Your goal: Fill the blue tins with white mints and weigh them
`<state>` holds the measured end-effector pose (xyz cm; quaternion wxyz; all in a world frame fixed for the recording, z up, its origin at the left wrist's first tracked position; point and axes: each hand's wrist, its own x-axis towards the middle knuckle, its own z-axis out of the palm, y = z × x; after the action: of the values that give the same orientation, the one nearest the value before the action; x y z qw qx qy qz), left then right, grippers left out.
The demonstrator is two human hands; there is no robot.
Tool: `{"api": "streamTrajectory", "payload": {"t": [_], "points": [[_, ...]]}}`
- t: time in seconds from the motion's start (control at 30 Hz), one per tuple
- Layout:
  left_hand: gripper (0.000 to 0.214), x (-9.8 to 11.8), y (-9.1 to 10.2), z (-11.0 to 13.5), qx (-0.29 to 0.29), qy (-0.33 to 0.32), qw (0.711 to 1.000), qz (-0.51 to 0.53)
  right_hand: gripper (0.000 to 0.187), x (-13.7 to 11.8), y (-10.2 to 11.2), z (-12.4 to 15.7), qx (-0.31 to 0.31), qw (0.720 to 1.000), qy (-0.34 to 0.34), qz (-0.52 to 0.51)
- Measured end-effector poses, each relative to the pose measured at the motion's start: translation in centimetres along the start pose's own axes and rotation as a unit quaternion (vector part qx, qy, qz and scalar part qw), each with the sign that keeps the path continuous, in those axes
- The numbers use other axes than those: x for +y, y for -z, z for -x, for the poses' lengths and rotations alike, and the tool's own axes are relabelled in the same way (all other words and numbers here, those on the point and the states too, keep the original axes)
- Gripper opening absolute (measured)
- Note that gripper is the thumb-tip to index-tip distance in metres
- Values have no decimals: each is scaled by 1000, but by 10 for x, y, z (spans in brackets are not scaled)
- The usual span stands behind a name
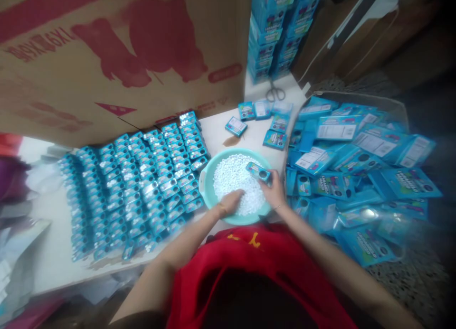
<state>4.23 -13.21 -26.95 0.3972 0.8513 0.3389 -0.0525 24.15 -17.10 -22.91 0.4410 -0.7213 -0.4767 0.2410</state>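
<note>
A teal bowl (205,186) full of small white beads (233,174) sits on the white table in front of me. My left hand (231,202) dips into the beads near the bowl's front, fingers curled down among them. My right hand (273,190) holds a small blue box (259,172) over the bowl's right side.
Rows of several small blue boxes (142,177) cover the table to the left. A big cardboard carton (117,53) stands behind them. A bin of blue packets (359,163) lies on the right. Stacked blue boxes (274,30) and scissors (275,92) are at the back.
</note>
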Motion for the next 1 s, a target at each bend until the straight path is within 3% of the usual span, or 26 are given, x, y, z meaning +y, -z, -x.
{"api": "streamTrajectory", "payload": {"t": [0.1,0.23,0.37,0.47,0.57,0.67,0.77,0.87,1.0], "points": [[32,-1,16,18,-4,-34,995,97,32,6,0,-2,-11,1000,-5,11],[30,6,64,48,13,-74,987,139,31,12,-4,-2,-23,1000,12,3],[29,26,117,67,44,-79,994,64,34,12,-10,3,-34,999,38,1],[27,49,145,68,48,-60,996,-48,39,9,-15,8,-53,997,57,12],[23,81,157,62,22,-7,984,-176,41,7,-19,12,-64,995,78,26],[22,116,158,58,2,38,960,-277,42,6,-25,16,-71,993,90,30],[26,139,158,59,-2,33,949,-314,41,8,-29,18,-75,993,89,17],[25,129,160,59,29,25,946,-322,38,11,-30,18,-68,996,63,1],[28,65,147,38,113,83,942,-306,39,16,-25,14,-41,998,31,-21]]}}
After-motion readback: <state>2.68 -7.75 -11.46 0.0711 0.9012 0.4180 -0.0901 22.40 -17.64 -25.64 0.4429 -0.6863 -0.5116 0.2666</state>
